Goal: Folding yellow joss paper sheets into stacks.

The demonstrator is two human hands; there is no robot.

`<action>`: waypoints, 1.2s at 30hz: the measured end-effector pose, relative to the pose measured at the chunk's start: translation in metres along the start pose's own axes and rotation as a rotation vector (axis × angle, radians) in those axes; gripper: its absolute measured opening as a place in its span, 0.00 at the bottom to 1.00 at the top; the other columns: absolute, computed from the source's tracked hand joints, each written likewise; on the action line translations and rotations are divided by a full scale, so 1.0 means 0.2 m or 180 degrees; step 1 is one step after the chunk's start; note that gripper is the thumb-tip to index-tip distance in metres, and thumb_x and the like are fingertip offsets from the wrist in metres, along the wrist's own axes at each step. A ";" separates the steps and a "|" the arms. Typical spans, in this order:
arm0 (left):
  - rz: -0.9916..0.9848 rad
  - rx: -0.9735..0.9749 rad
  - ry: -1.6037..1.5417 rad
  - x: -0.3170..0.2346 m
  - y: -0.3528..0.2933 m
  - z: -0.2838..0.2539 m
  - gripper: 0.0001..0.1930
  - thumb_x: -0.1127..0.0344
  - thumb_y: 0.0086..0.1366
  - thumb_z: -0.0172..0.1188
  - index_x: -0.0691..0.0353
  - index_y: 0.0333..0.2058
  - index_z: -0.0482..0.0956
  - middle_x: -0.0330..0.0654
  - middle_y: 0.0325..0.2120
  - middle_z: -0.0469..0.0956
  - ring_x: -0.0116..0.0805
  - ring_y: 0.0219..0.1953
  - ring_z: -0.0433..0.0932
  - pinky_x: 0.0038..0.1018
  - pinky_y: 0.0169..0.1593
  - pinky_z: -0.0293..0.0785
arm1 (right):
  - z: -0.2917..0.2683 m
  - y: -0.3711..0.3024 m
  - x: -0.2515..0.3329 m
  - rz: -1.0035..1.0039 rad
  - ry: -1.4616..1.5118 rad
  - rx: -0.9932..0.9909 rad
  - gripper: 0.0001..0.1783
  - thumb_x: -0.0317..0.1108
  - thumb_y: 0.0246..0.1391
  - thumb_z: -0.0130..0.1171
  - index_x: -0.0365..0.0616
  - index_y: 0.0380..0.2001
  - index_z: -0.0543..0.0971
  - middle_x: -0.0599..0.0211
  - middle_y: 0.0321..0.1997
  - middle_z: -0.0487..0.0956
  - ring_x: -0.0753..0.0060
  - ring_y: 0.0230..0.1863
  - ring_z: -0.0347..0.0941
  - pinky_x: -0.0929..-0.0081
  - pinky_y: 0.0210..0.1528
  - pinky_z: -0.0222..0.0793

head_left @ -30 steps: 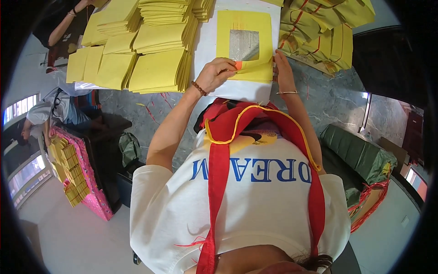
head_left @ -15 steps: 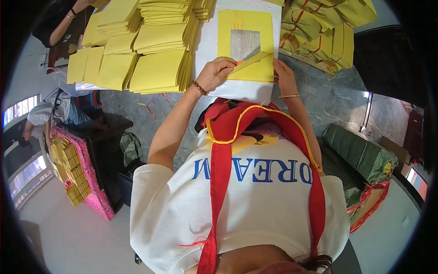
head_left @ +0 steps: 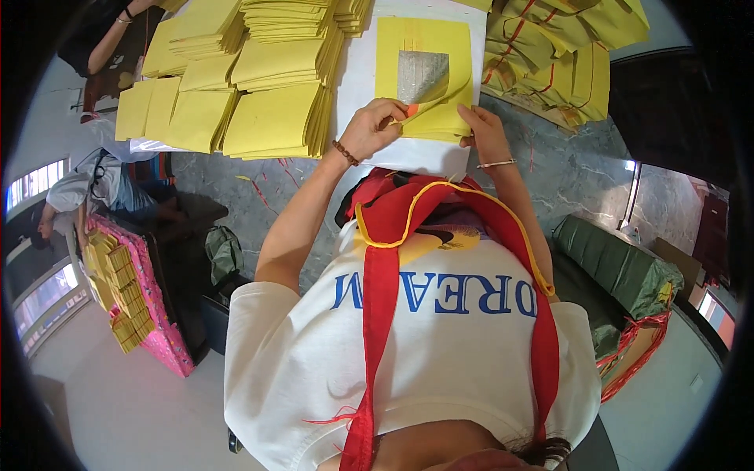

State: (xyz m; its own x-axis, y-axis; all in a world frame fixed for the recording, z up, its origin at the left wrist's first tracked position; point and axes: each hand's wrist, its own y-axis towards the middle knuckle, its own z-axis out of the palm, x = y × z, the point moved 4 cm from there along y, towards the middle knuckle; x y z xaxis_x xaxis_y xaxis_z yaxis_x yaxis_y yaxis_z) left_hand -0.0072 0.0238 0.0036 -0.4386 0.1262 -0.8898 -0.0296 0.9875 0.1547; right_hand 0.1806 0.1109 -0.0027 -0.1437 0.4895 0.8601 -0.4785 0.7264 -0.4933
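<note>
Left fingers: we see the left hand (head_left: 375,128) with fingers curled together, pinching the lifted corner of a yellow paper sheet (head_left: 424,78); an orange tip shows at the fingertips, and we cannot tell whether it is a finger cover or a small tool.
Right fingers: the right hand (head_left: 483,129) lies with fingers together and flat, pressing on the lower right edge of the same sheet.
Sheet: it has a silvery square in its middle; its lower part curls up between our two hands, the rest lies flat on top of a small pile of like sheets.
Where the sheet lies: on a white board (head_left: 357,78) straight ahead of us, just beyond the chest, between both hands.
Wrists: a beaded bracelet (head_left: 344,152) on the left one, a thin bangle (head_left: 496,163) on the right one.
To the left: stacks of yellow paper (head_left: 259,86) in rows, touching the white board's left side.
To the right: bundles of yellow paper tied with red string (head_left: 561,55), near the sheet but apart from it.
Under all: a grey marbled tabletop (head_left: 581,177).
Our body: white shirt, red straps with yellow edging (head_left: 385,259) over it.
Far left: another person's arm (head_left: 118,35) at the upper corner, well apart from our hands.
</note>
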 end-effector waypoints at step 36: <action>0.0111 0.0272 0.0507 -0.06 -0.01 -0.01 0.16 0.72 0.50 0.58 0.58 0.40 0.74 0.46 0.34 0.74 0.41 0.35 0.73 0.29 0.38 0.70 | -0.02 -0.02 -0.02 -0.0194 -0.0091 -0.0440 0.19 0.48 0.53 0.48 0.48 0.42 0.71 0.78 0.29 0.72 0.86 0.24 0.67 0.88 0.18 0.60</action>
State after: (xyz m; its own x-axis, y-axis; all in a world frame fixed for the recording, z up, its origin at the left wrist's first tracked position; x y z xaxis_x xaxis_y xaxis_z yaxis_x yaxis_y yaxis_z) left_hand -0.0041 0.0201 0.0142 -0.5749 0.1507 -0.8042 0.0615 0.9881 0.1411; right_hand 0.1858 0.1071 -0.0054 -0.1437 0.4299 0.8914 -0.3636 0.8148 -0.4515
